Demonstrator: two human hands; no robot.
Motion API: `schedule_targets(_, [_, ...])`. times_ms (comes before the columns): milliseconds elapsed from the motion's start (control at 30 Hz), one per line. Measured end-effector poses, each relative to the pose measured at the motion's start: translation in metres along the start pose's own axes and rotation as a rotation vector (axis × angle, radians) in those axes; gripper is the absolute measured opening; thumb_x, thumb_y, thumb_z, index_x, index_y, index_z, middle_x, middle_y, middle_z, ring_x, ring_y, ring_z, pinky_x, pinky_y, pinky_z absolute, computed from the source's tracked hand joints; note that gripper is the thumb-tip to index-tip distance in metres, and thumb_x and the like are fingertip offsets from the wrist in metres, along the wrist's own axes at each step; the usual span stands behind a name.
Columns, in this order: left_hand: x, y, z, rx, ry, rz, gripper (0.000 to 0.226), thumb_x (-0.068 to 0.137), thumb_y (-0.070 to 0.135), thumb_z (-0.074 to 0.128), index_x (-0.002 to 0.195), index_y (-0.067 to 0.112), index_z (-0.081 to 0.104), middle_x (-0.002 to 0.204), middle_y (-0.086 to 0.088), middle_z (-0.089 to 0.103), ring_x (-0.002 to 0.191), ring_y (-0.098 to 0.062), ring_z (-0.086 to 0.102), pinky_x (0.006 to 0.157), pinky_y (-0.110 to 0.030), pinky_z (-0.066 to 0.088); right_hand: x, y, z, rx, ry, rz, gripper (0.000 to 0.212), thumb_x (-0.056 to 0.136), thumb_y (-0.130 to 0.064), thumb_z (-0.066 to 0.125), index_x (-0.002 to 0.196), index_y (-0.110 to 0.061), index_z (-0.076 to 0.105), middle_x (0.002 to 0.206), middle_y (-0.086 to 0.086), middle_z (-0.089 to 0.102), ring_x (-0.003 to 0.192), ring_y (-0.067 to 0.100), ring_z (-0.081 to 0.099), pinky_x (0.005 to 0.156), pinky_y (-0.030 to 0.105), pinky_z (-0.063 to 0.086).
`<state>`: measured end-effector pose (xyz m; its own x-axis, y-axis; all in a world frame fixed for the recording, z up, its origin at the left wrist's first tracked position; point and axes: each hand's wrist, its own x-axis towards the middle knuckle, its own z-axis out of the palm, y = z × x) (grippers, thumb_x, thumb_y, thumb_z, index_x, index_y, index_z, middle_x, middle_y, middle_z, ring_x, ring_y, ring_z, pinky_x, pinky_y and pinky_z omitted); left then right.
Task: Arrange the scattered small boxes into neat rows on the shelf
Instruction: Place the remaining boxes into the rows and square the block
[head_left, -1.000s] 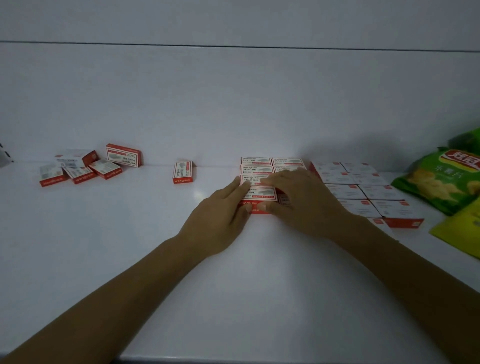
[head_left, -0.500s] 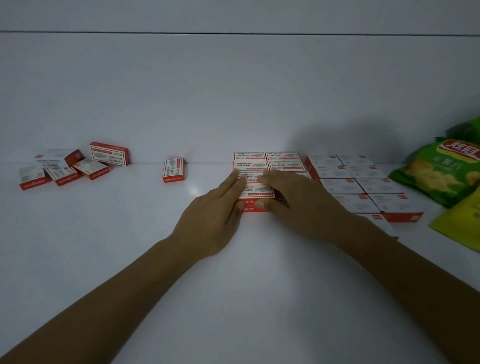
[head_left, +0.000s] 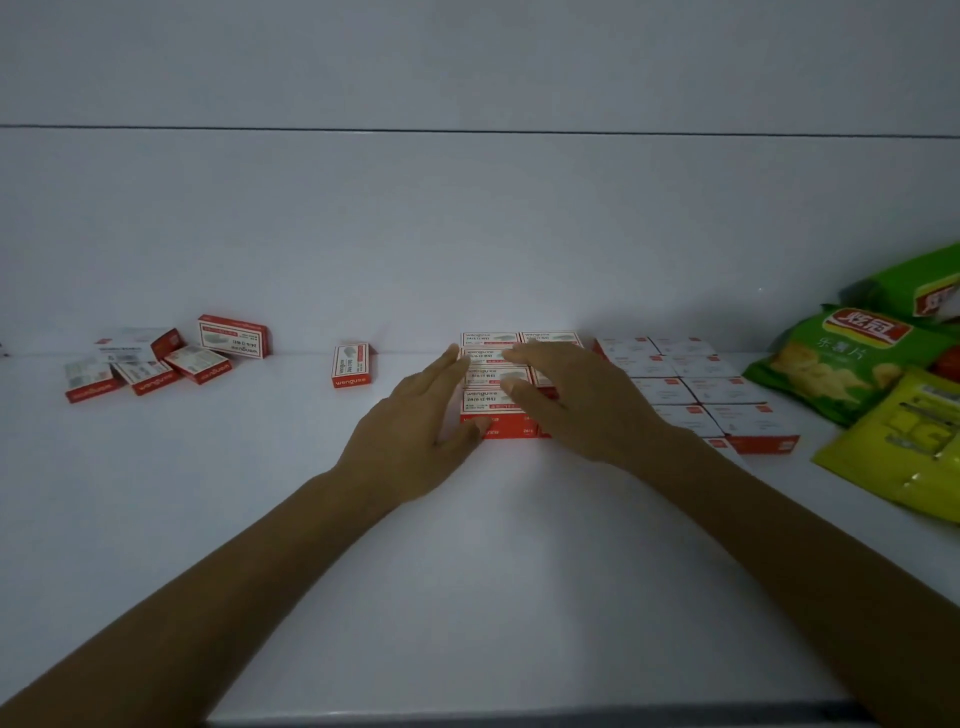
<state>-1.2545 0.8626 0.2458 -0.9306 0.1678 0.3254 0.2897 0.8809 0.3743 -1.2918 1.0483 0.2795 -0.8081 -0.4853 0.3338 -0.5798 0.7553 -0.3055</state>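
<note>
Sitting on the white shelf (head_left: 467, 571) by the back wall, the block of red-and-white staple boxes (head_left: 493, 384) lies in tight rows. The left hand (head_left: 415, 431) lays straight fingers against its left side, thumb at the front edge; the right hand (head_left: 582, 400) spreads open over its top. A lone box (head_left: 352, 365) stands just left, a loose heap (head_left: 156, 358) farther left, white boxes (head_left: 696, 384) and snack bags (head_left: 841, 358) to the right.

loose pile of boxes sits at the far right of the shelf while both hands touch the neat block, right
Not quite. The head view shows the loose pile at the far left of the shelf, not the far right. The rest holds: the left hand and the right hand both touch the neat block.
</note>
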Motion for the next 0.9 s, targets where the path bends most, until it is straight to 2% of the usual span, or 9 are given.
schedule_targets(67, [-0.001,-0.002,-0.014,0.092,0.010,-0.004,0.071,0.090,0.051,0.045,0.148,0.029,0.011,0.156,0.011,0.008,0.142,-0.015,0.017,0.109,-0.037,0.027,0.004,-0.006,-0.005,-0.021,0.002,-0.004,0.056,0.087,-0.054,0.033,0.131,-0.024,0.049,0.136,-0.002,0.051,0.122,0.015,0.048,0.102,0.040,0.038])
schedule_targets(233, [-0.011,-0.034,-0.051,0.263,0.053,-0.036,0.071,0.089,0.055,0.040,0.148,0.025,0.014,0.155,0.006,0.016,0.142,-0.016,0.017,0.111,-0.037,0.023,0.021,-0.030,-0.010,-0.013,-0.017,-0.061,0.037,0.089,-0.043,0.052,0.122,-0.025,0.056,0.124,-0.006,0.060,0.109,0.014,0.055,0.090,0.028,0.038])
schedule_targets(333, [-0.028,-0.062,-0.059,0.252,0.124,-0.172,0.068,0.089,0.053,0.044,0.147,0.024,0.022,0.153,0.002,0.024,0.141,-0.017,0.020,0.111,-0.039,0.023,0.039,-0.051,0.001,0.085,0.014,-0.102,0.031,0.087,-0.044,0.055,0.111,-0.026,0.062,0.108,-0.009,0.066,0.098,0.011,0.059,0.088,0.034,0.047])
schedule_targets(433, [-0.041,-0.086,-0.060,0.256,0.128,-0.276,0.068,0.089,0.051,0.048,0.145,0.021,0.026,0.152,0.001,0.028,0.140,-0.019,0.022,0.110,-0.042,0.026,0.067,-0.073,0.021,0.071,-0.038,-0.067,0.028,0.087,-0.047,0.054,0.104,-0.027,0.063,0.102,-0.010,0.066,0.096,0.013,0.059,0.085,0.034,0.048])
schedule_targets(567, [-0.041,-0.092,-0.062,0.167,0.218,-0.287,0.063,0.088,0.047,0.053,0.141,0.018,0.035,0.143,-0.003,0.042,0.132,-0.023,0.036,0.103,-0.043,0.035,0.102,-0.097,0.049,-0.084,-0.131,0.024,0.041,0.088,-0.055,0.046,0.106,-0.020,0.060,0.106,0.000,0.065,0.099,0.023,0.059,0.085,0.036,0.047])
schedule_targets(733, [-0.039,-0.093,-0.058,0.136,0.260,-0.258,0.060,0.089,0.047,0.051,0.141,0.021,0.036,0.143,0.000,0.043,0.132,-0.020,0.034,0.102,-0.037,0.033,0.124,-0.107,0.079,-0.167,-0.135,0.151,0.072,0.081,-0.075,0.030,0.106,-0.013,0.057,0.105,0.007,0.064,0.094,0.027,0.060,0.075,0.033,0.040])
schedule_targets(800, [-0.038,-0.091,-0.056,0.135,0.284,-0.230,0.057,0.089,0.046,0.052,0.138,0.021,0.039,0.142,0.001,0.045,0.131,-0.019,0.036,0.101,-0.034,0.034,0.127,-0.111,0.089,-0.200,-0.131,0.187,0.078,0.075,-0.081,0.032,0.105,-0.013,0.058,0.102,0.008,0.065,0.093,0.028,0.061,0.081,0.034,0.044])
schedule_targets(833, [-0.037,-0.089,-0.055,0.134,0.297,-0.217,0.056,0.088,0.045,0.053,0.137,0.020,0.041,0.140,0.001,0.046,0.130,-0.019,0.037,0.100,-0.033,0.034,0.129,-0.114,0.093,-0.208,-0.131,0.206,0.078,0.072,-0.082,0.035,0.103,-0.014,0.059,0.100,0.007,0.065,0.093,0.028,0.062,0.086,0.039,0.046])
schedule_targets(900, [-0.035,-0.087,-0.052,0.128,0.312,-0.206,0.056,0.088,0.043,0.054,0.136,0.017,0.042,0.139,-0.001,0.048,0.129,-0.020,0.039,0.100,-0.033,0.034,0.131,-0.118,0.099,-0.211,-0.129,0.234,0.070,0.072,-0.076,0.043,0.101,-0.015,0.061,0.100,0.006,0.066,0.094,0.028,0.062,0.090,0.044,0.046])
